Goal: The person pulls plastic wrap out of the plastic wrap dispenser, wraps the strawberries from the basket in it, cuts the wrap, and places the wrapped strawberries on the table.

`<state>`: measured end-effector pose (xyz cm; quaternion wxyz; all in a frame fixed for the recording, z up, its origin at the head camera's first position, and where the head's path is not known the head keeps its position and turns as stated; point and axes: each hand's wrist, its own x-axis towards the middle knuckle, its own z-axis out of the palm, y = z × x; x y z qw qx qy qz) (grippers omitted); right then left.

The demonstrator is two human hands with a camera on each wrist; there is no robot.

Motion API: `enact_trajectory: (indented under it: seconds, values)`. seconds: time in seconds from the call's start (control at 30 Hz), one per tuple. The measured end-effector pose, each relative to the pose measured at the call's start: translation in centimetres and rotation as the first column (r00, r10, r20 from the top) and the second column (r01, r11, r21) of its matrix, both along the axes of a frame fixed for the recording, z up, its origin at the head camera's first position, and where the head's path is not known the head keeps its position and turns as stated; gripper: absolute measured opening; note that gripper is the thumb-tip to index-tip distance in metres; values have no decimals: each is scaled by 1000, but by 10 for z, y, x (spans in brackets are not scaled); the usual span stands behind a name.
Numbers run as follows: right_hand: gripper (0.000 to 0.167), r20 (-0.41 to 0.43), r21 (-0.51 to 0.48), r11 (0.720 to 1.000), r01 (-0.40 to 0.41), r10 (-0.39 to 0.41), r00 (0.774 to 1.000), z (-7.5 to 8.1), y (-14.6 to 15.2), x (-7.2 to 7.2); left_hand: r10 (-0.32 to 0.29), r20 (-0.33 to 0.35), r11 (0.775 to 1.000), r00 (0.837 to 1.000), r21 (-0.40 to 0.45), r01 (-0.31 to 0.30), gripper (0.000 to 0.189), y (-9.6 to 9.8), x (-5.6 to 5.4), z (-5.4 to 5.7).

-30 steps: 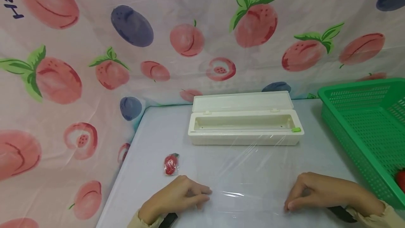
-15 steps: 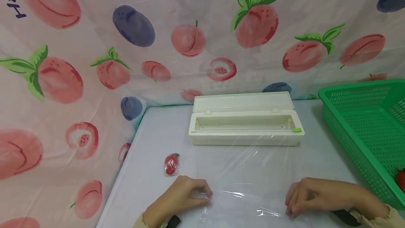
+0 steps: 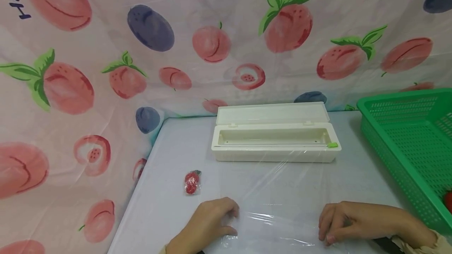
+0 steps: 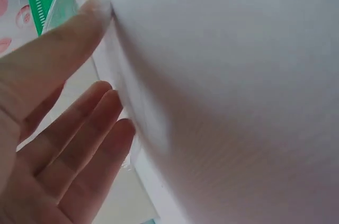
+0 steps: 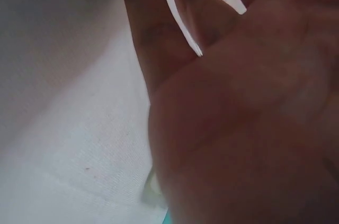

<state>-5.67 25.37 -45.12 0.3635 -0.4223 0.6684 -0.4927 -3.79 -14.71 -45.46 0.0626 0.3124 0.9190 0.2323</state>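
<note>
A sheet of clear plastic wrap [image 3: 275,203] runs from the front of a white wrap dispenser [image 3: 275,155] toward me over the white table. My left hand [image 3: 208,224] is at the sheet's left edge, thumb and fingers spread apart. In the left wrist view the thumb [image 4: 79,36] tip touches the edge of the film, the other fingers [image 4: 95,166] nearly straight. At the right edge, my right hand [image 3: 356,220] pinches the wrap with bent fingers; the right wrist view shows mostly palm [image 5: 238,113], its fingertips out of frame.
A small red strawberry-like fruit [image 3: 192,182] in clear film lies left of the sheet. The dispenser's lid [image 3: 273,113] is raised, with a green slider [image 3: 332,145] at its right end. A green basket [image 3: 385,148] stands at right, a red fruit [image 3: 448,200] at its edge.
My left hand has shifted slightly right, its thumb and fingers parting wider. My right hand has moved a little toward me, and the creases in the wrap have changed.
</note>
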Motion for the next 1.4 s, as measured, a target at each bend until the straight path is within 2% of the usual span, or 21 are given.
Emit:
enact_trajectory:
  seconds: [0.13, 0.23, 0.4, 0.5, 0.6, 0.87, 1.0, 1.1, 1.23, 1.4]
  values:
    - [22, -17, -1, 1000, 14, -14, 1000, 0, 1, 0, -36, -17, 998, 999, -57, 35, 46, -1, 0, 1]
    - [25, -30, 21, 999, 25, -24, 999, 1, 3, 2, -36, 21, 995, 999, -88, 37, 54, -3, 1, 0]
    - [39, 64, 114, 993, 32, -40, 997, 3, 7, 2, -30, 86, 992, 996, -116, 40, 63, -6, 0, -1]
    - [39, 122, 119, 993, 21, -35, 992, 3, 9, 1, -51, 81, 990, 995, -125, 61, 67, -9, -1, -3]
    - [35, 117, 120, 992, 35, -50, 992, 3, 10, 2, -76, 71, 989, 995, -124, 84, 70, -10, -1, -5]
    - [30, 1, 104, 991, 82, -83, 997, 5, 5, 7, -110, 40, 986, 993, -119, 114, 72, -11, 0, -7]
    - [28, -28, 171, 978, 122, -119, 992, 11, 3, 5, -104, 49, 986, 993, -123, 109, 72, -11, 0, -6]
    - [27, -93, 216, 963, 160, -143, 985, 18, 3, 2, -95, 56, 986, 994, -128, 102, 73, -11, 1, -5]
    - [31, -220, 260, 939, 226, -170, 961, 31, 7, 0, -81, 68, 987, 994, -134, 89, 74, -11, 1, -5]
    - [37, -326, 331, 886, 326, -216, 920, 47, 18, -4, -86, 43, 988, 995, -126, 90, 75, -13, 2, -7]
